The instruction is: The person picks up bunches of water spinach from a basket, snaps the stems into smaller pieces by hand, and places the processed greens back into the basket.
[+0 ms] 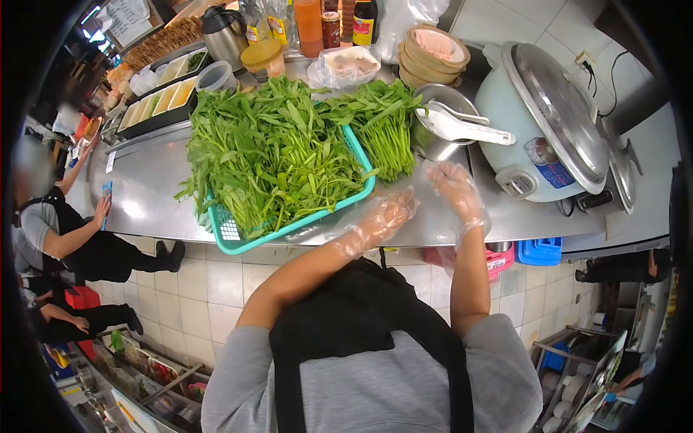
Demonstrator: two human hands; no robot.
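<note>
My left hand (390, 214), in a clear plastic glove, is just right of the turquoise basket (303, 221). Its fingers are curled closed, and whatever they may hold is hidden. Leafy green vegetables (274, 151) are heaped over the basket. My right hand (456, 189), also gloved, hovers at the counter's front with its fingers bent inward; I cannot make out anything in them. Beyond my hands lies a bunch of cut green stems (382, 137), leaves pointing away from me. A metal pot (437, 144) with a white ladle (469, 131) across it stands behind my right hand.
A large rice cooker (530, 130) fills the counter's right side. Stacked bowls (432, 61), a foam tray (350, 65) and bottles (308, 29) line the back. Condiment containers (159, 101) stand at left. A co-worker (65, 224) wipes the counter's left end with a blue cloth (107, 203).
</note>
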